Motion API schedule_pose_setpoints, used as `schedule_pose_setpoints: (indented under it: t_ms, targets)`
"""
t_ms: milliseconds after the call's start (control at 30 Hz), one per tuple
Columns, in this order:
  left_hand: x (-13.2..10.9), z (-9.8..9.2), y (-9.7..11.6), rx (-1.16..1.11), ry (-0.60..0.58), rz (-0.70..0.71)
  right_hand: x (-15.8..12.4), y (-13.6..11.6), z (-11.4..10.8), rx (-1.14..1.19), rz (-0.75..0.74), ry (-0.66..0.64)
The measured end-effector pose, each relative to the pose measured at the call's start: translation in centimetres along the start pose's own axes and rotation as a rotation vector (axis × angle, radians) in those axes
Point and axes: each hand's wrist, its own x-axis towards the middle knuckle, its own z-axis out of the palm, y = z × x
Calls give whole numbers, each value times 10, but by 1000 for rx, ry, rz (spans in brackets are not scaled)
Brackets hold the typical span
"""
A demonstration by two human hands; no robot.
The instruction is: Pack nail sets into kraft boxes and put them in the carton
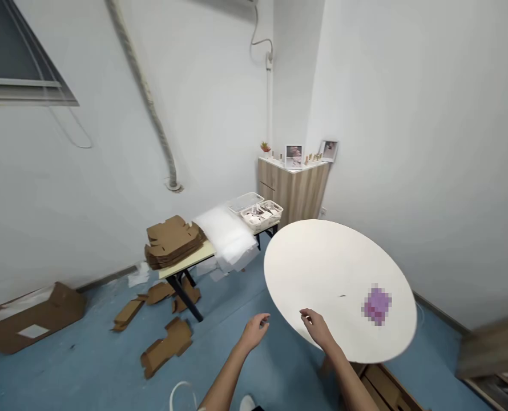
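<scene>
My left hand [254,331] hangs in the air over the blue floor, short of the table's left edge. Its fingers curve loosely, the thumb stands apart, and nothing is in it. My right hand [316,327] is over the near left edge of the white oval table [318,257], fingers bent and apart, also holding nothing. Whether it touches the tabletop I cannot tell. On the table to its right lies a purple item [377,305], blurred by pixelation. A small dark thin bit [342,295] lies between that item and my right hand.
A low bench carries stacked flat cardboard boxes [172,242], white packing sheets [226,231] and a white basket [262,216] of small packets. Cardboard pieces [168,345] litter the floor. A wooden cabinet [297,191] stands in the corner; an open box [382,388] sits below the table.
</scene>
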Motion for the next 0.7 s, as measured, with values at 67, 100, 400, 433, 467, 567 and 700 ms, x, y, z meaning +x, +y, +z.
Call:
schedule_pose_setpoints:
  t_ms: [67, 100, 400, 433, 467, 567, 700]
  targets:
    - [3, -39, -26, 4, 38, -34, 28, -30, 27, 2, -27, -29]
    - [5, -56, -37, 4, 53, -47, 41, -43, 39, 1, -37, -43]
    - [51, -157, -104, -58, 128, -83, 164, -127, 95, -34, -122, -162]
    - [60, -163, -108, -66, 131, -80, 179, -133, 98, -41, -125, -168]
    - [71, -170, -112, -75, 133, -77, 195, -138, 101, -48, -125, -170]
    - [110, -190, -122, -110, 146, -59, 243, -149, 107, -57, -127, -162]
    - [184, -228, -126, -90, 207, -29, 310, -153, 111, -40, -133, -150]
